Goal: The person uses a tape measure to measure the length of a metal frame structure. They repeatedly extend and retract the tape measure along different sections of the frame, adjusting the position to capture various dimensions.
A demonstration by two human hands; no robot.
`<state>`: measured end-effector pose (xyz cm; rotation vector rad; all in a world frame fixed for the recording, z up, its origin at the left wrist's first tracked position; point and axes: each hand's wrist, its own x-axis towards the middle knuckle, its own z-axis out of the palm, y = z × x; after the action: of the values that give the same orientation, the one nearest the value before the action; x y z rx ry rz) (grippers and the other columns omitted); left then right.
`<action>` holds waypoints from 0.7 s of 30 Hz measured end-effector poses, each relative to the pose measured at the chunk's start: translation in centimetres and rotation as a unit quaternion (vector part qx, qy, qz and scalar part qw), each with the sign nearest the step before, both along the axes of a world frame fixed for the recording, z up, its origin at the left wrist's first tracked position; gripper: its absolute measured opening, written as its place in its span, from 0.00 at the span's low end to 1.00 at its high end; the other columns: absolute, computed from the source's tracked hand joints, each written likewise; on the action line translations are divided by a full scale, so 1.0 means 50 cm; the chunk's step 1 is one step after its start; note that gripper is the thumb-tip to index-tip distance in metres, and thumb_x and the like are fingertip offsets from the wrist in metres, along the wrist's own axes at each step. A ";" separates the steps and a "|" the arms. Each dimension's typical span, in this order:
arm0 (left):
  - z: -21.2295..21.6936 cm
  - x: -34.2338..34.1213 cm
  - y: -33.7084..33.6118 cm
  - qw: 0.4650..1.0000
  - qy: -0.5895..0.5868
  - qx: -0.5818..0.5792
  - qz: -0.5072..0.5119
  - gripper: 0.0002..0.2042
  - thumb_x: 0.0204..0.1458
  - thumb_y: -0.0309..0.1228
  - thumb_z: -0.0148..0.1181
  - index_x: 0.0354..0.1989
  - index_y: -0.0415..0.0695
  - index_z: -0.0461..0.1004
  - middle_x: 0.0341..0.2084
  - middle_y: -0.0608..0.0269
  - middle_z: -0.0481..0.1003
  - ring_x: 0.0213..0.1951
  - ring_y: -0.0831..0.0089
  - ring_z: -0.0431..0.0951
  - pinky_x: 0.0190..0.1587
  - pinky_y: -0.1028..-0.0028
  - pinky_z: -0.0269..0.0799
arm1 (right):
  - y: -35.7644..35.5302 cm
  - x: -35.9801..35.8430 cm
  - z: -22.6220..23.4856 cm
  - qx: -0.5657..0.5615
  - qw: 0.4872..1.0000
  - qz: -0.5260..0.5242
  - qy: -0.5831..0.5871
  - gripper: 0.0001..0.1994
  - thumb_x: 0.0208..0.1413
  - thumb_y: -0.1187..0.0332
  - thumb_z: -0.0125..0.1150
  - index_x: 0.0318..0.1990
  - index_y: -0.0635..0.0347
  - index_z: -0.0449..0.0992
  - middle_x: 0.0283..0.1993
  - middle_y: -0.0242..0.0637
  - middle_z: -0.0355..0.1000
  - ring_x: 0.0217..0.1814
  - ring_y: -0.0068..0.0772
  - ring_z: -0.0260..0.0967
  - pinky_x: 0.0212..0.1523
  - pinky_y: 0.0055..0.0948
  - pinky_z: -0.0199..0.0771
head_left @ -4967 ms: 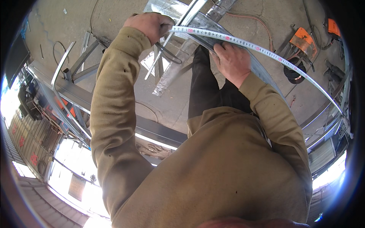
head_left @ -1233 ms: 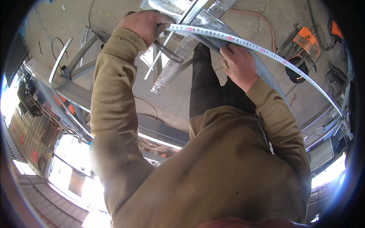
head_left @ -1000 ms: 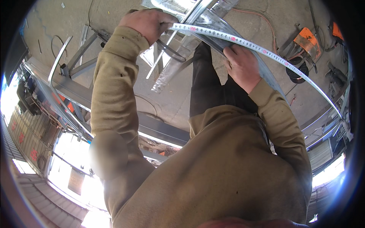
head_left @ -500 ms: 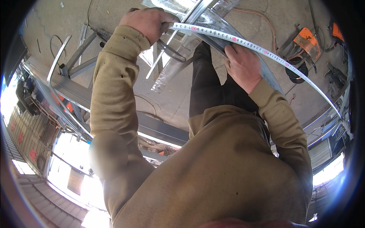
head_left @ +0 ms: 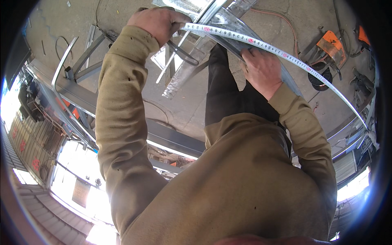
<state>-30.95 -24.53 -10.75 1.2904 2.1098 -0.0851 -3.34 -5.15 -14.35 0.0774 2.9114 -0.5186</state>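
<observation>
A white tape measure (head_left: 267, 46) runs in a long arc from my left hand (head_left: 157, 23) toward the far right rim, where its other end is too small to make out. My left hand is closed on the tape's near end, thumb pointing right. Below the tape, my right hand (head_left: 262, 70) rests on a grey metal beam (head_left: 290, 81), its fingers curled over the edge. What lies under those fingers is hidden. Beneath the tape, shiny metal profiles (head_left: 212, 12) cross each other in front of my legs.
An orange machine (head_left: 331, 45) stands on the floor at the right, near a black round container (head_left: 320, 77). A reddish hose (head_left: 281, 18) curves over the concrete. Steel frame bars (head_left: 83, 96) and a bent metal rod (head_left: 56, 73) lie at the left.
Both hands stay nearly in place, and the tape is still held. My left hand and the tape's near end have shifted very slightly upward in the picture.
</observation>
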 end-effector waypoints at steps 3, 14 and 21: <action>0.000 -0.001 -0.002 1.000 0.002 0.008 -0.010 0.12 0.66 0.37 0.62 0.56 0.62 0.84 0.41 0.62 0.86 0.42 0.59 0.86 0.49 0.61 0.82 | 0.002 0.004 -0.002 -0.008 1.000 0.002 -0.005 0.10 0.54 0.63 0.70 0.43 0.49 0.79 0.30 0.31 0.73 0.30 0.36 0.77 0.32 0.39 0.76; -0.007 0.000 -0.005 1.000 -0.002 -0.015 -0.005 0.12 0.66 0.38 0.63 0.56 0.64 0.84 0.42 0.61 0.86 0.42 0.57 0.86 0.48 0.60 0.81 | 0.008 0.010 -0.003 -0.020 1.000 0.011 0.007 0.11 0.51 0.65 0.70 0.41 0.51 0.77 0.29 0.33 0.73 0.29 0.38 0.77 0.32 0.40 0.76; -0.018 -0.010 -0.021 0.998 -0.037 0.055 -0.017 0.13 0.65 0.37 0.63 0.56 0.64 0.84 0.44 0.63 0.86 0.43 0.57 0.86 0.49 0.61 0.82 | 0.013 0.013 0.003 -0.041 0.999 0.008 -0.012 0.12 0.51 0.66 0.71 0.40 0.53 0.76 0.28 0.35 0.72 0.30 0.42 0.77 0.32 0.42 0.76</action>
<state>-31.45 -25.60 -11.65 1.3731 2.0536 0.0654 -2.68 -4.50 -14.21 0.0481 2.8622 -0.6285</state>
